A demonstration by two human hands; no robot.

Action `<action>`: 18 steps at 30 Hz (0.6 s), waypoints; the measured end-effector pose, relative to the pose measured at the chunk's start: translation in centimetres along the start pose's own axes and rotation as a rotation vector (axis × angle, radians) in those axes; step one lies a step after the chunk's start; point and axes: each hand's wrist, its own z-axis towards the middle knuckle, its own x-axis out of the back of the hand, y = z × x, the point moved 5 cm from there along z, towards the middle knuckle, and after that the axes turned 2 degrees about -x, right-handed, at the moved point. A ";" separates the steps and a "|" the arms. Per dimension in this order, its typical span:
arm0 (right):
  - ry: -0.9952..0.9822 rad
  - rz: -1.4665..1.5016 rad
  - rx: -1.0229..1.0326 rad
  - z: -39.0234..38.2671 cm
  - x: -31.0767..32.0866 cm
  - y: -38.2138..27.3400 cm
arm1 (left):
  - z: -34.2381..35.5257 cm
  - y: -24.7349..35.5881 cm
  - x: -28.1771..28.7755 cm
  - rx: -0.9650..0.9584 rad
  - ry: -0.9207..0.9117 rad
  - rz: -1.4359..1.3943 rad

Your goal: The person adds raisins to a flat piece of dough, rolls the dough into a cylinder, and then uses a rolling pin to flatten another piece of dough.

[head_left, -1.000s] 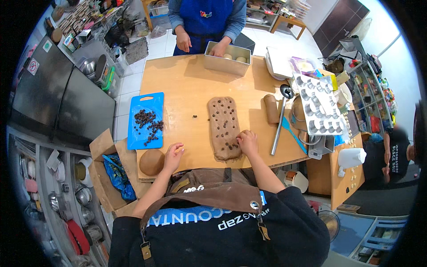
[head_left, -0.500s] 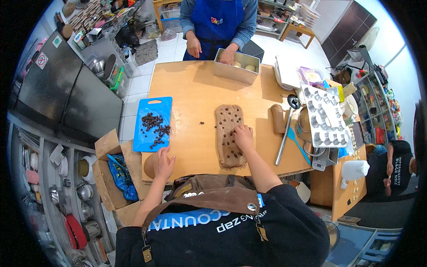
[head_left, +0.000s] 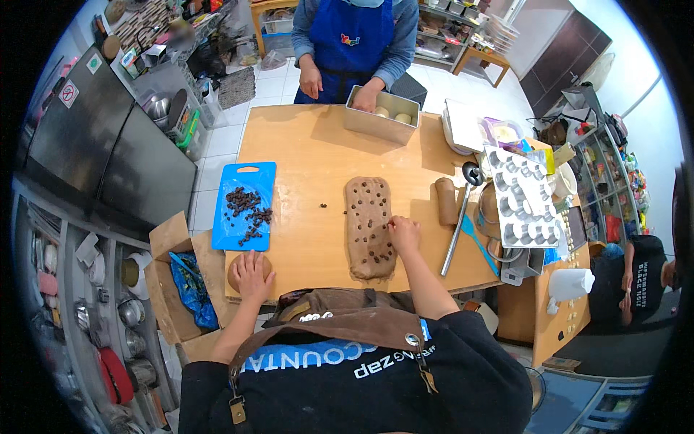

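A flat oblong of brown dough [head_left: 369, 249] lies before me, dotted with small dark chips. My right hand [head_left: 405, 235] is at its right edge, fingers curled together; whatever they may hold is hidden. Under my left hand [head_left: 252, 275], spread with its fingers apart, rests a round brown lump of dough [head_left: 233, 279] at the table's near left corner. A blue cutting board [head_left: 223, 199] to the left carries a loose heap of dark chips [head_left: 247, 215]. One or two stray chips [head_left: 323, 205] lie on the wood between board and dough.
Across the wooden table [head_left: 303, 155], a person in a blue apron [head_left: 350, 36] has one hand in a metal loaf tin [head_left: 379, 129] holding pale dough balls. At right lie a rolled brown dough piece [head_left: 447, 201], a ladle [head_left: 457, 230], a blue spatula [head_left: 481, 244] and a muffin tray [head_left: 522, 199].
My left hand has come down onto the round dough lump. My right hand has shifted from the middle of the flat dough to its right edge. The view has moved slightly.
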 end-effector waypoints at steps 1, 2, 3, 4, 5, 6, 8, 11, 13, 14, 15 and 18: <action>0.002 -0.026 0.020 -0.1 -0.1 0.1 | 0.2 0.1 -0.1 0.020 -0.057 -0.020; 0.003 -0.021 0.023 -0.1 0.0 -0.3 | 0.5 -0.1 0.1 0.043 -0.113 -0.032; 0.060 -0.007 0.030 -0.1 0.5 -0.7 | 0.8 -0.5 0.3 0.046 -0.110 -0.028; 0.118 0.008 0.036 -0.1 1.0 -1.1 | 1.1 -1.3 0.4 0.104 -0.096 -0.078; 0.107 0.008 0.034 -0.2 1.2 -1.3 | 0.9 -2.0 0.2 0.163 -0.094 -0.132; 0.142 0.067 0.091 -0.2 1.6 -2.0 | 0.9 -2.4 0.0 0.167 -0.104 -0.131; 0.171 0.125 0.147 -0.7 1.9 -2.8 | 1.2 -3.5 0.6 0.266 0.120 -0.029; -0.053 0.048 0.262 -2.4 0.3 -3.6 | 1.2 -4.0 -0.6 0.295 0.012 -0.105; -0.040 0.073 0.296 -3.5 -0.3 -3.4 | 1.5 -4.1 -0.6 0.288 0.040 -0.122; -0.047 0.069 0.295 -3.6 -0.4 -3.4 | 1.4 -4.1 -0.5 0.277 0.064 -0.131; -0.092 0.054 0.224 -3.4 -0.6 -3.1 | 1.4 -4.1 -0.7 0.279 0.057 -0.134; -0.050 0.064 0.179 -3.6 -0.1 -2.5 | 1.1 -4.2 -0.5 0.262 0.092 -0.139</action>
